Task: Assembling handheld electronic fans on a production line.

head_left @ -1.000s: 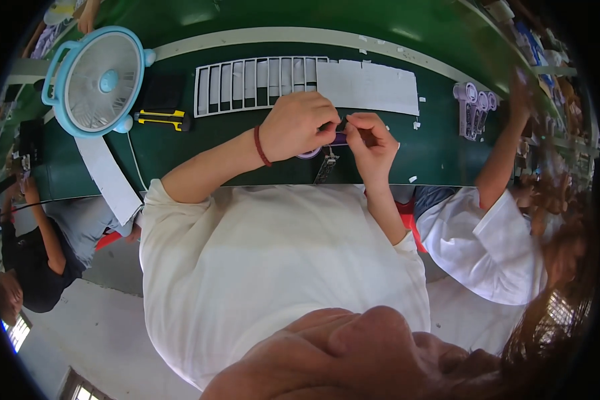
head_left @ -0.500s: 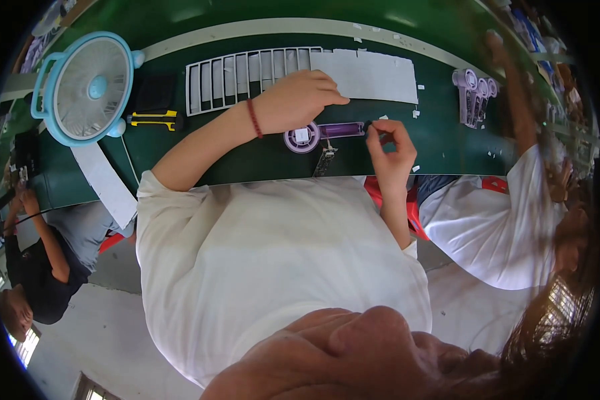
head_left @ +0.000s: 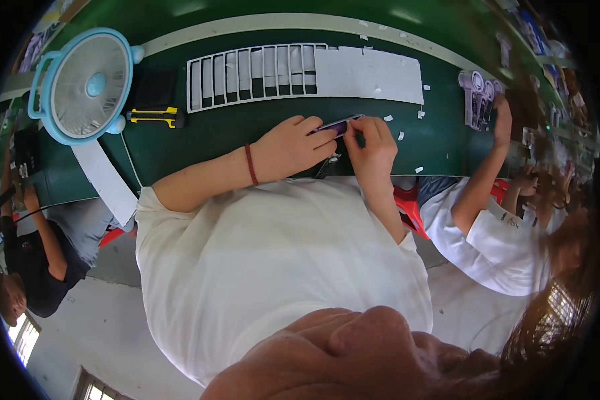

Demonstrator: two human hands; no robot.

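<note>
While your left hand (head_left: 297,148) has its grip clamped on the purple casing (head_left: 340,127), your right hand (head_left: 373,148) touches that casing's right end with thumb and fingertips; you cannot tell whether this second grip pinches anything. The casing lies before you at the near side of the green table (head_left: 210,143), below the slotted white sheet (head_left: 250,77) and to the right of the yellow-and-black cutter (head_left: 157,117).

Small dark lettering (head_left: 511,221) stands on the white sleeve (head_left: 497,237) of the co-worker at the right; it is too small and blurred to read surely. No other text can be read.
</note>
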